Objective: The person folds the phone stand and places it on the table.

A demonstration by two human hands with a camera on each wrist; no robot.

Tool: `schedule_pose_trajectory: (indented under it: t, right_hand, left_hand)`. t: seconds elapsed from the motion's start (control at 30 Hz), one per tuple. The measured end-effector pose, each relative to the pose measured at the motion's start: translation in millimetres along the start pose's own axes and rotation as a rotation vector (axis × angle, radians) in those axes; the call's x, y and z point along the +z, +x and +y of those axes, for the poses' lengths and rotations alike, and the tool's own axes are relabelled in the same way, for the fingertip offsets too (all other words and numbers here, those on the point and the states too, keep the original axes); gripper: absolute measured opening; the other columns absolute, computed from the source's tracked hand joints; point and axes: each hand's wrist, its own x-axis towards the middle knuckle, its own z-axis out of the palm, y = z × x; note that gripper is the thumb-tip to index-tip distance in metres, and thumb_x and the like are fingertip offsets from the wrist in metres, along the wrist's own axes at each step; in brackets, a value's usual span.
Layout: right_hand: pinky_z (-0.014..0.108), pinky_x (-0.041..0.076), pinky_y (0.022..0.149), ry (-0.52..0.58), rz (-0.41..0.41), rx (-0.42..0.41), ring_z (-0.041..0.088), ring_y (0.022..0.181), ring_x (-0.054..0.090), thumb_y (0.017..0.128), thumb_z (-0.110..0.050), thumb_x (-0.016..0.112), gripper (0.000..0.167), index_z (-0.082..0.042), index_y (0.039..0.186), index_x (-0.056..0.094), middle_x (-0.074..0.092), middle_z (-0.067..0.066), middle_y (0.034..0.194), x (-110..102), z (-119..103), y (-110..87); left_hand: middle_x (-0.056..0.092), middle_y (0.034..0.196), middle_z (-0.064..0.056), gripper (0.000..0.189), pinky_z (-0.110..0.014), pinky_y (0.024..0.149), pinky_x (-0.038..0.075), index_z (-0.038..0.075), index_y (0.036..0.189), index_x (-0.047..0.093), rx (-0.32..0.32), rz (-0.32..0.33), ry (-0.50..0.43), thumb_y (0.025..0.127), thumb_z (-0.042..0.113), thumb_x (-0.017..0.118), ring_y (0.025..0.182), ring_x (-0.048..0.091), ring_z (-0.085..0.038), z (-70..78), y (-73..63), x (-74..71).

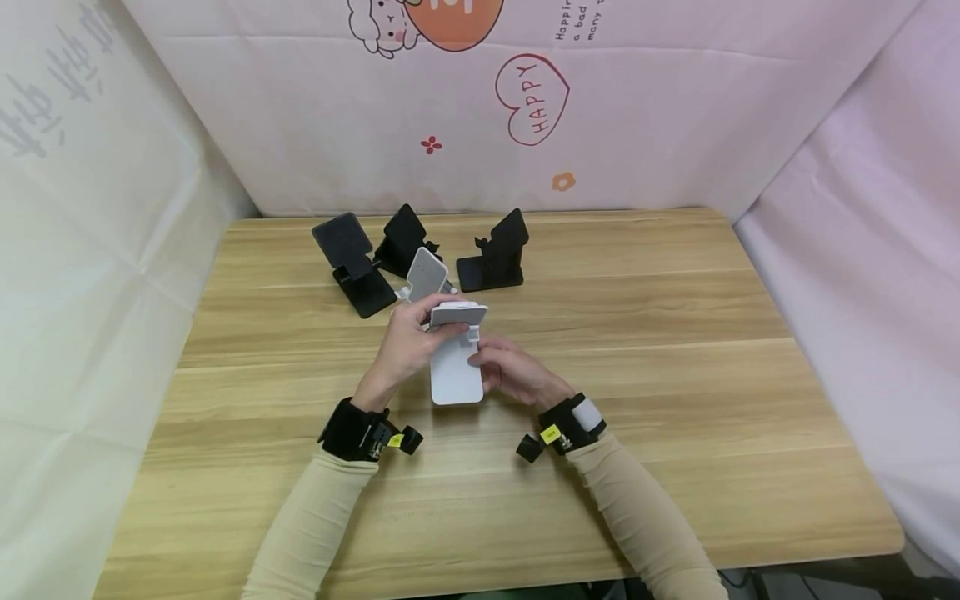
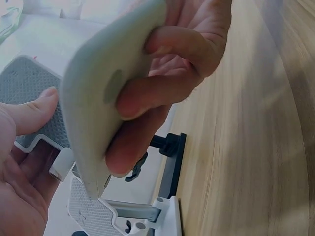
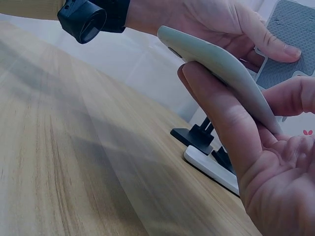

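Both hands hold a white phone stand (image 1: 456, 379) above the middle of the table. My left hand (image 1: 405, 342) grips its upper plate, the thumb lying on the grey textured pad (image 2: 29, 91) in the left wrist view. My right hand (image 1: 517, 372) pinches the flat white base (image 3: 216, 64) from its right side, with fingers spread along the underside in the right wrist view. Just beyond the left hand stands a second white phone stand (image 1: 426, 273) with a grey pad, its lower part partly hidden by that hand.
Three black phone stands stand towards the back of the wooden table (image 1: 675, 375): one at left (image 1: 352, 258), one behind the white stand (image 1: 403, 237), and one to the right (image 1: 498, 258). White printed cloth (image 1: 300, 108) hangs behind the table and along both sides.
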Motion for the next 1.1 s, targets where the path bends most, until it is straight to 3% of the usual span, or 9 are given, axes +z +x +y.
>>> schedule_pose_trajectory:
  t: [0.17, 0.3, 0.47, 0.6, 0.8, 1.1]
  right_hand:
    - [0.023, 0.062, 0.071, 0.001, 0.009, 0.001, 0.016, 0.091, 0.074, 0.098, -0.001, 0.043, 0.053, 0.018, 0.147, 0.033, 0.070, 0.006, 0.113, -1, 0, -0.2]
    - [0.022, 0.061, 0.069, -0.002, 0.032, -0.004, 0.015, 0.091, 0.074, 0.098, -0.002, 0.043, 0.052, 0.016, 0.146, 0.036, 0.070, 0.006, 0.113, -3, 1, -0.2]
    - [0.022, 0.061, 0.067, 0.010, 0.075, -0.007, 0.015, 0.086, 0.074, 0.097, -0.002, 0.044, 0.052, 0.018, 0.144, 0.037, 0.071, 0.007, 0.110, -4, 2, -0.6]
    - [0.023, 0.062, 0.066, 0.015, 0.088, -0.009, 0.015, 0.084, 0.074, 0.097, -0.001, 0.044, 0.050, 0.019, 0.142, 0.038, 0.071, 0.007, 0.108, -5, 3, 0.5]
    - [0.024, 0.062, 0.068, -0.010, 0.075, -0.006, 0.016, 0.088, 0.074, 0.097, -0.002, 0.044, 0.052, 0.020, 0.143, 0.037, 0.069, 0.008, 0.112, -7, 5, 0.8]
    - [0.019, 0.060, 0.063, 0.016, 0.064, -0.031, 0.015, 0.089, 0.072, 0.092, 0.002, 0.044, 0.061, 0.020, 0.148, 0.032, 0.066, 0.009, 0.117, -7, 5, -3.2]
  left_hand:
    - [0.074, 0.120, -0.016, 0.038, -0.048, 0.097, 0.057, 0.002, 0.125, 0.070, 0.067, -0.009, 0.008, 0.088, 0.001, 0.080, 0.112, 0.070, -0.029, 2.0, -0.3, 1.0]
    - [0.071, 0.128, -0.012, 0.045, -0.044, 0.097, 0.055, 0.006, 0.132, 0.066, 0.139, 0.038, 0.072, 0.089, 0.005, 0.081, 0.114, 0.067, -0.027, 8.8, -1.0, -0.4]
    - [0.070, 0.126, -0.010, 0.037, -0.042, 0.103, 0.051, 0.006, 0.127, 0.071, 0.299, 0.116, 0.265, 0.091, 0.010, 0.080, 0.120, 0.064, -0.026, 25.4, -0.3, -2.8]
    - [0.072, 0.119, -0.011, 0.027, -0.041, 0.100, 0.053, 0.006, 0.119, 0.076, 0.391, 0.119, 0.457, 0.092, 0.009, 0.078, 0.114, 0.065, -0.028, 37.3, -0.5, -3.0]
    - [0.074, 0.110, -0.009, 0.021, -0.038, 0.092, 0.055, 0.006, 0.112, 0.078, 0.424, 0.077, 0.673, 0.093, 0.000, 0.074, 0.100, 0.064, -0.025, 47.7, -4.2, -1.3]
    - [0.068, 0.099, -0.010, 0.017, -0.032, 0.074, 0.053, 0.003, 0.108, 0.076, 0.488, 0.113, 0.734, 0.093, -0.004, 0.072, 0.089, 0.059, -0.025, 47.8, -6.8, 3.6]
